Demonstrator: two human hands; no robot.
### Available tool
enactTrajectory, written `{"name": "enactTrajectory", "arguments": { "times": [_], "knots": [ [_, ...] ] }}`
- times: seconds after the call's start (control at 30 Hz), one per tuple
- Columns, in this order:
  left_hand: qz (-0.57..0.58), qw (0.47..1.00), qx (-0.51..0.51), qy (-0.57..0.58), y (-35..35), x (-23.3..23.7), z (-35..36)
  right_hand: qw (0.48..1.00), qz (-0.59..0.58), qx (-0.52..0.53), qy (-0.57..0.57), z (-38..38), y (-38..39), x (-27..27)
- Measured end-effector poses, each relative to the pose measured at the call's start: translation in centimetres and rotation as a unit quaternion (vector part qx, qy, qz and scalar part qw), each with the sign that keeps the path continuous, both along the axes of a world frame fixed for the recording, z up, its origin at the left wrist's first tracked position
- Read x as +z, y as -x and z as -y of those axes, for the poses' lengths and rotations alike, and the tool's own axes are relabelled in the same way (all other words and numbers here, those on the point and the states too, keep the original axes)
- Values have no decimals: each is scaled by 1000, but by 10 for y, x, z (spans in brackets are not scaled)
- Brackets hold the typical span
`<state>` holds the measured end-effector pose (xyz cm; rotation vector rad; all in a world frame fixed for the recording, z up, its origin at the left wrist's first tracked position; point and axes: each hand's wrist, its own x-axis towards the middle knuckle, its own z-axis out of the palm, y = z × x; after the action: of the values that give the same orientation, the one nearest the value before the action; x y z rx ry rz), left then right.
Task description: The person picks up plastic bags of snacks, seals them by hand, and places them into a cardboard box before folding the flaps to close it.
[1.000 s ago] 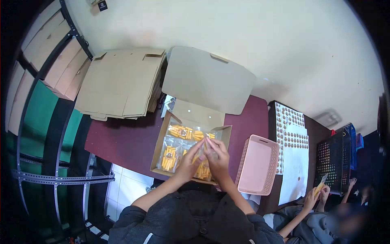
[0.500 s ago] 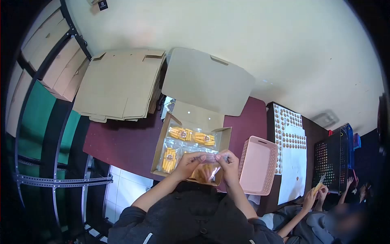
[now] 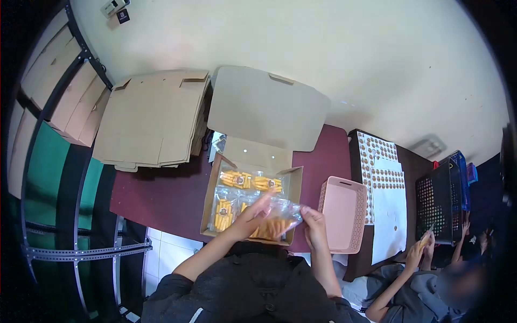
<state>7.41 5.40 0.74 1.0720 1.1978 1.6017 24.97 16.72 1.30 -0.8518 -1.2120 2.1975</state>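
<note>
Packet first: what does it look like?

It's a clear plastic bag (image 3: 279, 222), shiny and creased, with yellow-orange sticks showing through its lower part. Glare covers some of the front, and I can't make out a label on it.

Where is it?

Right of the lower centre of the frame, slanted, in front of the lower right part of an open cardboard box (image 3: 210, 191). Whether it touches the filled packets behind, I can't tell.

And the hands?

The right hand (image 3: 314, 225) is closed in a pinch, thumb and fingers on the bag's upper right corner. The left hand (image 3: 255, 214) is at the bag's left side, fingers stretched out nearly straight and blurred. It overlaps the plastic, but I can't say whether it grips it.

What else sits close?

Inside the box, packets of yellow sticks (image 3: 223, 213) lie flat, some with a round brown label, at the left and along the top. A pink plastic basket (image 3: 344, 215) stands right of the box, on the maroon table (image 3: 156, 194).
</note>
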Motion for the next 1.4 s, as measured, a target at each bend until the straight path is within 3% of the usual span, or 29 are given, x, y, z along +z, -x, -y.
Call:
{"name": "enactTrajectory", "arguments": {
  "times": [0.07, 0.1, 0.13, 0.2, 0.27, 0.3, 0.37, 0.5, 0.57, 0.67, 0.7, 0.8, 0.93, 1.03, 1.13, 1.33, 1.4],
  "knots": [
    [20, 999, -23, 14, 3, 0, -1, 982, 43, -114, -147, 1, 9, 9],
    [41, 998, -44, 28, 5, 3, -2, 975, 91, -118, -163, 5, 11, 16],
    [61, 995, -65, 43, 6, 7, -2, 975, 90, -118, -162, 9, 16, 20],
    [26, 995, -69, 63, -5, 16, -1, 930, 109, -81, -342, 19, 29, 26],
    [-124, 992, -8, 7, -13, 19, 0, 930, 124, -41, -344, 29, 37, 28],
    [-162, 986, 32, -8, -13, 19, -1, 909, 104, -49, -400, 30, 41, 26],
    [-155, 987, 43, 2, -6, 22, -2, 881, 79, -26, -466, 27, 43, 17],
    [-160, 984, 74, 26, -9, 21, 2, 857, 183, -53, -478, 31, 55, 11],
    [-165, 982, 86, 33, -10, 19, 3, 935, 120, -52, -329, 25, 58, -2],
    [-162, 981, 97, 50, -9, 14, 4, 957, 107, -53, -264, 20, 57, 0],
    [-116, 987, 97, 53, -10, 14, 4, 957, 109, -53, -265, 20, 56, 0],
    [-38, 993, 87, 71, -7, 13, 5, 889, 176, -105, -409, 20, 53, 3],
    [8, 994, 74, 74, -2, 14, 5, 933, 97, -102, -332, 21, 52, -6],
    [-35, 995, 80, 38, 0, 6, 6, 929, 92, -109, -342, 22, 54, -19],
    [37, 996, 58, 55, 2, 2, 7, 926, 92, -121, -344, 26, 54, -19],
    [48, 997, 44, 51, 15, 5, 9, 925, 130, -127, -334, 26, 51, -13],
    [61, 996, 51, 51, 23, 5, 10, 887, 148, -126, -419, 23, 50, -7]
  ]
}}
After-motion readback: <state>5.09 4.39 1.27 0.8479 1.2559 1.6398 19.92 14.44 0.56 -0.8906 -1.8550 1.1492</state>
